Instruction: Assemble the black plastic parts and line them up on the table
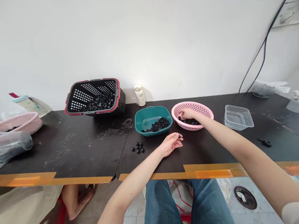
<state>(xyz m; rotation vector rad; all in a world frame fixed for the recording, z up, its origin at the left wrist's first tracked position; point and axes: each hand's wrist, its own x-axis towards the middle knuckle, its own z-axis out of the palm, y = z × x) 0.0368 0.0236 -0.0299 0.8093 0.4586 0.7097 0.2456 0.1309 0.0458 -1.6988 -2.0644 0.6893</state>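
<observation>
My left hand (170,144) is just above the table, in front of the green tub. Its thumb and fingers pinch a small round black piece (180,136). My right hand (187,113) reaches into the pink basket (208,112), fingers bent down at the black pieces (191,121) inside; what its fingertips hold is too small to make out. The green tub (149,112) has a heap of similar black pieces (159,125) toward its right side. Several loose black pieces (138,147) lie on the table left of my left hand.
A black basket with red trim (121,97) holding black pieces leans at the back left, beside a white bottle (140,96). A clear plastic box (238,117) and a small black clump (265,142) are on the right. Another person's leg (73,199) shows below left.
</observation>
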